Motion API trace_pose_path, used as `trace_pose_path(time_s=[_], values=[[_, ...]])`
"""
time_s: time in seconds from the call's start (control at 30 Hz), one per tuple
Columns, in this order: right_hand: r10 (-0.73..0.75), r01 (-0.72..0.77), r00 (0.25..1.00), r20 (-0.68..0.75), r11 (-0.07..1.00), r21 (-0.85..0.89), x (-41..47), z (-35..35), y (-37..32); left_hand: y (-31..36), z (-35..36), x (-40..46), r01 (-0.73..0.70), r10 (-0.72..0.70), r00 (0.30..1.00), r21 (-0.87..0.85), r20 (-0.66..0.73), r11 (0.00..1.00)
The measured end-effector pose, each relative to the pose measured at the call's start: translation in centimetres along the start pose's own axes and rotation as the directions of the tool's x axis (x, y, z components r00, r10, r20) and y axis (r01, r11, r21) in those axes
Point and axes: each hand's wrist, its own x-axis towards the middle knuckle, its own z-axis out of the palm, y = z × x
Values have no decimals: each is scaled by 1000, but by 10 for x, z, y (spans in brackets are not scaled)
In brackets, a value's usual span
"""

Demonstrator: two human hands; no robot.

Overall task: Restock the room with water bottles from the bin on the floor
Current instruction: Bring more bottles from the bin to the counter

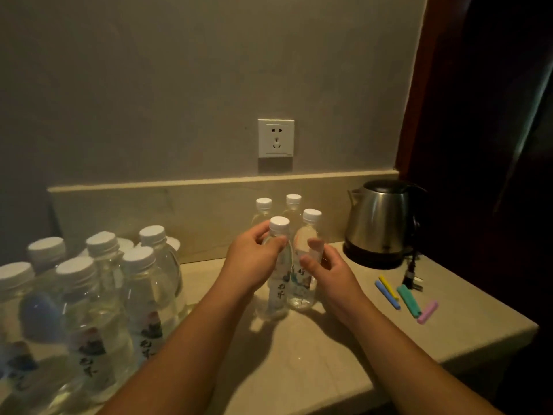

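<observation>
Four capped bottles (302,265) stand grouped on the bench (329,348), both hands (254,259) gripping the front two, the cluster at left (89,295) overlapping beyond sure counting.

Four clear white-capped water bottles (276,271) upright on the countertop (344,348), more bottles (89,310) clustered left.

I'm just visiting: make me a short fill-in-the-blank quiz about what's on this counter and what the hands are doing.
1. Each hand, the left hand and the right hand, holds a water ____.
2. The steel kettle stands to the ____ of the four small bottles.
3. On the wall above the bottles is a white ____.
4. Every bottle cap is ____ in colour.

Missing words: bottle; right; socket; white
</observation>
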Motion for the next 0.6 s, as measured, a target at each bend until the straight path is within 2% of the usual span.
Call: trace_pose_path(time_s=[0.07, 0.17, 0.33, 0.6], values=[[-56, 62, 997, 58, 992, -113, 15, -2, 0, 1, 2, 9, 10, -9, 1000, 29, -22, 1000], [-84, 101, 994, 70, 953, -287, 34, -8, 10, -1, 2, 17, 28, -26, 997, 31, -66, 999], [-66, 73, 996, 64, 990, -121, 40, -14, 15, -6, 0, 24, 6, 3, 997, 114, -83, 993], [-49, 54, 997, 57, 994, -94, 37, -18, 18, -11, 2, 26, -13, 29, 993, 133, -116, 991]])
